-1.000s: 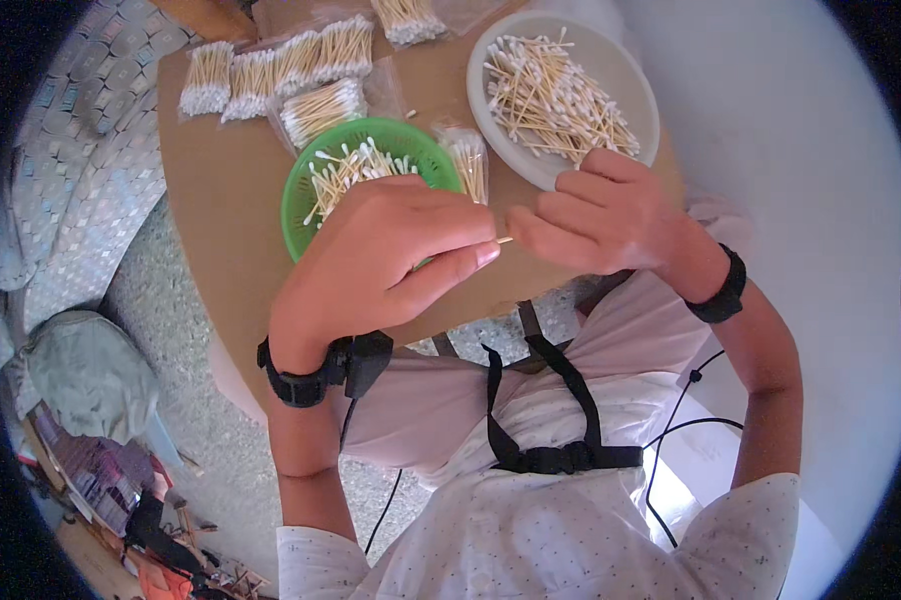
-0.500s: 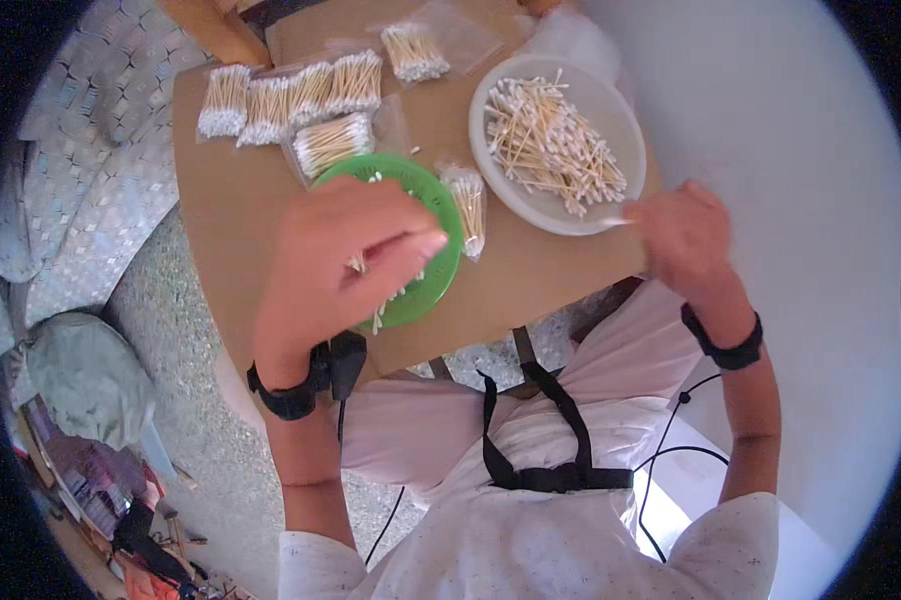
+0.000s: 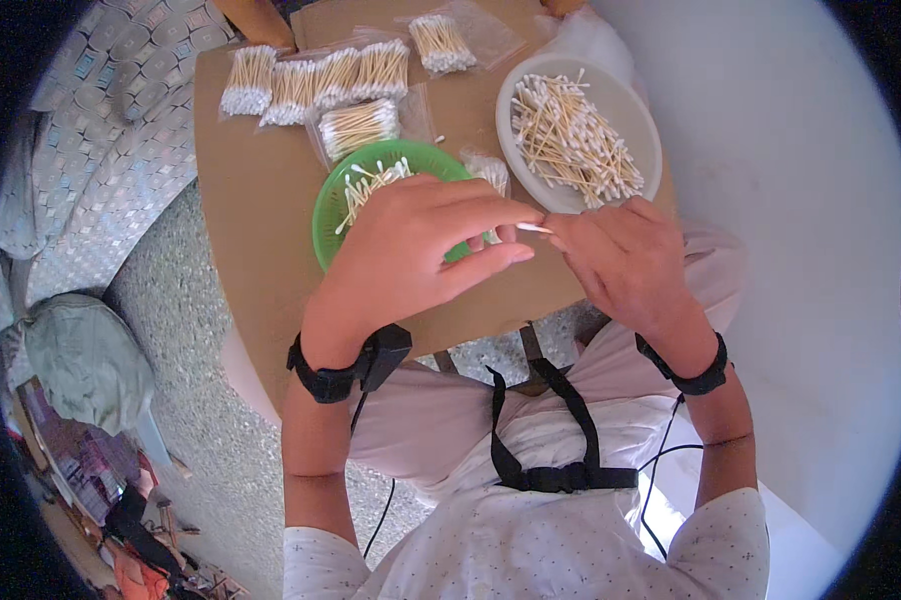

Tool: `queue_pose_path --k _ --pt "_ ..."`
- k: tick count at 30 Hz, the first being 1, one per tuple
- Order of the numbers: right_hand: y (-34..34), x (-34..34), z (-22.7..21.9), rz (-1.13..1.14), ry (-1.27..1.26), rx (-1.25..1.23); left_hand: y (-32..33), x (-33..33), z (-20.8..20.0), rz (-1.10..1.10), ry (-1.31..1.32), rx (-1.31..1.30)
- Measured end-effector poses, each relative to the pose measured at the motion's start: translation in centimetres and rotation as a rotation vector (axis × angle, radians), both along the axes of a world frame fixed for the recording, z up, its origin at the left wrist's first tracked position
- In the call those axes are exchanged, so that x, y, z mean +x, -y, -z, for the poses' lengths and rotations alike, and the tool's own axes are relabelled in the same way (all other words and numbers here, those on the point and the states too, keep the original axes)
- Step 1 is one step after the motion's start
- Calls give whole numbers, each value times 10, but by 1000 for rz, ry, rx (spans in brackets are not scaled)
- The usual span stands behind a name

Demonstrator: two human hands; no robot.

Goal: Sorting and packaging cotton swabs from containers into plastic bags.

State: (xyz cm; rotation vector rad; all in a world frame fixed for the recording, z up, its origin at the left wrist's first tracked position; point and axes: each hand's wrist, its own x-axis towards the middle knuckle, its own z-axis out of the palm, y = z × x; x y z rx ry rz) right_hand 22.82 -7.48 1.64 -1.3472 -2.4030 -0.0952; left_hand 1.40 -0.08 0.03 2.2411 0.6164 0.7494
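My right hand (image 3: 623,262) pinches a cotton swab (image 3: 534,228) near the table's front edge, its white tip pointing left. My left hand (image 3: 421,240) reaches across to that tip with thumb and index finger apart, not closed on it. Below the left hand is a green plastic basket (image 3: 328,222), partly covered by it, with loose cotton swabs (image 3: 371,185) inside. A whitish bowl (image 3: 508,140) heaped with cotton swabs (image 3: 576,140) stands beyond my right hand. Between basket and bowl lies a clear bag of swabs (image 3: 488,168), half hidden by my fingers.
Several clear bags packed with cotton swabs (image 3: 316,82) lie along the far left of the brown table (image 3: 261,200). Another filled bag (image 3: 441,45) lies farther back. A translucent plastic bag (image 3: 596,40) sits behind the bowl. A pale wall (image 3: 781,200) borders the right side.
My hands have come together: the right moved left with the cotton swab, the left moved right from over the basket. The left thumb and index finger have spread apart. The view has shifted slightly.
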Motion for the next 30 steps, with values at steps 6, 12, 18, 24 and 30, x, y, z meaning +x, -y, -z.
queue_pose_path --k 6,12,18,24,30 --pt "-2 -10 -8 60 48 -128 -1 -4 8 -66 6 127" --pt "-10 -17 7 44 -107 -209 -22 -32 2 -42 -48 -63" --pt "-19 -44 30 89 -289 -340 -29 -42 7 -277 -20 -18" --pt "-21 -57 49 36 -246 -384 -27 -37 15 -296 -272 47" --pt "-24 -58 51 -35 -111 -285 -28 -40 23 -304 -286 130"
